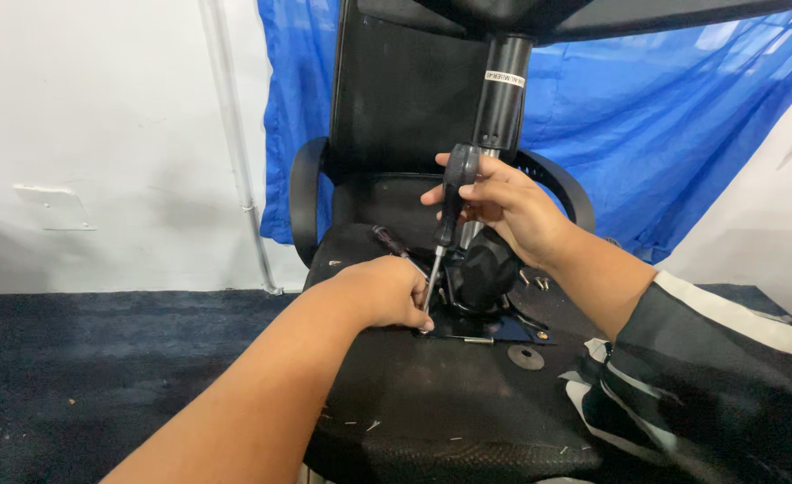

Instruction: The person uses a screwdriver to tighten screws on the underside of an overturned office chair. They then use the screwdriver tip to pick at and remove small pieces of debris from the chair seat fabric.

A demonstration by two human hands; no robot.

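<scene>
Two bare hands work at an upturned office chair (396, 394). Left hand (380, 291) rests on the seat underside, fingers pinched round the lower shaft of a screwdriver (445, 229) near its tip. Right hand (503, 208) is clenched on the black handle above, tool nearly upright over the metal plate (495, 327). One loose washer (526, 357) lies just beside the plate. Behind rises the chair's black column (502, 94), then a blue tarp (647, 125).

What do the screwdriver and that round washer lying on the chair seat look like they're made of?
Screwdriver: the handle looks like glossy black plastic, the shaft like bright metal, since it glints silver. Washer: probably dull grey metal, flat with a centre hole. Chair seat: looks like matte black fabric, though the weave is hard to tell.
</scene>
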